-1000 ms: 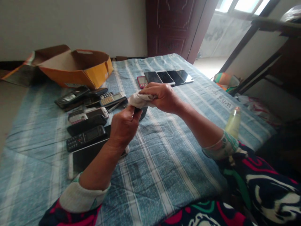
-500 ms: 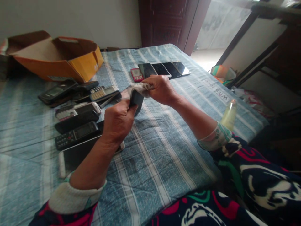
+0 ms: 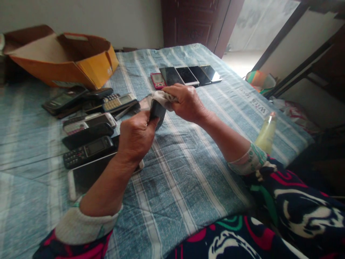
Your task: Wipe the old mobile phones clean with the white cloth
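Observation:
My left hand is closed around the lower end of a dark mobile phone, held tilted above the table. A pale cloth is bunched over the phone's top end, and my right hand grips it in closed fingers. Beneath and left of my left hand lie a white-framed smartphone, a black keypad phone and several other old phones. Beyond my right hand, a small red phone lies beside a row of several dark-screened smartphones.
A striped blue cloth covers the table. An open orange cardboard box stands at the back left. Near the right edge is a yellowish bottle. A colourful container sits past that edge, and a dark red door is behind.
The view has shifted slightly. Both hands keep their grip on the phone and the cloth, with the cloth still over the phone's top end.

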Tool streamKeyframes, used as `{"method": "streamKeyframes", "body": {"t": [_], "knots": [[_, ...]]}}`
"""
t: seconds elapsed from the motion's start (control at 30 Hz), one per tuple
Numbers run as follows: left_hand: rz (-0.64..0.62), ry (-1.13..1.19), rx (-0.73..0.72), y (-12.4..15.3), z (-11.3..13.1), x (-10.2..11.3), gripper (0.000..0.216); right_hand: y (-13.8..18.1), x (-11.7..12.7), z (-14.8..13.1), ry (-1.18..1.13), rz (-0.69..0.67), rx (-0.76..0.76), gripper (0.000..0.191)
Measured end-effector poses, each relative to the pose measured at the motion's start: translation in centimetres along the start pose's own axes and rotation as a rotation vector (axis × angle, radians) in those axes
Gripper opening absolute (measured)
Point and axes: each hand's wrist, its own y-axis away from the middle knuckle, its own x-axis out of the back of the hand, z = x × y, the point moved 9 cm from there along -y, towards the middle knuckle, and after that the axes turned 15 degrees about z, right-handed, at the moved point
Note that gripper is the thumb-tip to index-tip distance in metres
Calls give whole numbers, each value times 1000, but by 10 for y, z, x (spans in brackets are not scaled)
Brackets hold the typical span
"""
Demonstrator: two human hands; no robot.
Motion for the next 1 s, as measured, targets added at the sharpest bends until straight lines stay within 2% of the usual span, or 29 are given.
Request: {"method": "streamKeyframes", "body": {"t": [0.2,0.33,0.43,0.57,0.83,1.0], "knots": [[33,20,-1,1,1,3,16,4,-14,24,-273,-4,-231,8],[53,4,9,1,-1,3,19,17,-40,40,-521,-136,-448,10],[61,21,29,2,-4,3,20,30,-58,43,-652,-241,-528,9],[68,64,65,2,-7,2,17,36,-63,42,-719,-272,-535,6],[85,125,115,2,-10,0,15,32,-56,40,-624,-295,-437,12],[70,241,194,6,-22,-11,19,28,-48,42,-677,-282,-392,8]]}}
